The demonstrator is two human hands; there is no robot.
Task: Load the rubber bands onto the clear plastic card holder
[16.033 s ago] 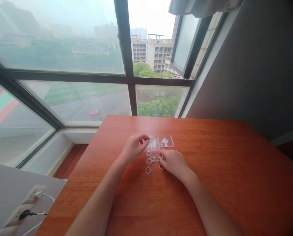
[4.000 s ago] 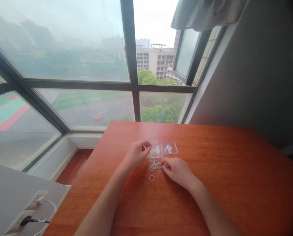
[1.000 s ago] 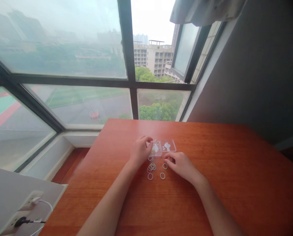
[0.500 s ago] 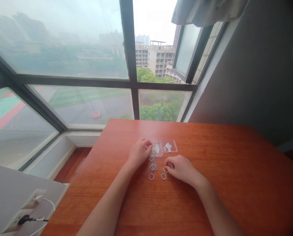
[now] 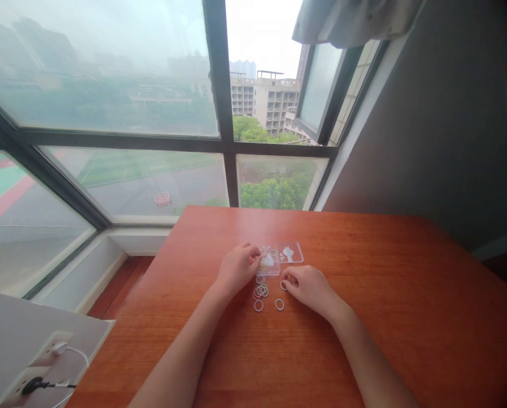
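Note:
My left hand is closed with its fingertips on the left side of a small clear plastic box. Inside the box lie a few small rings, too small to make out well. The box's clear lid lies open to the right, with a white print on it. Between thumb and fingers, my right hand pinches a pale ring, partly hidden by the fingertips. In front of the box is a cluster of several pale rings. Nearer to me lie one ring and another ring.
Everything rests on a reddish-brown wooden table. Large windows with dark frames stand behind it. At the lower left, a black plug and a white plug sit in wall sockets.
My right hand has moved slightly away from me, toward the box, with the ring in its fingers. The box has shifted a little toward me along with my left hand.

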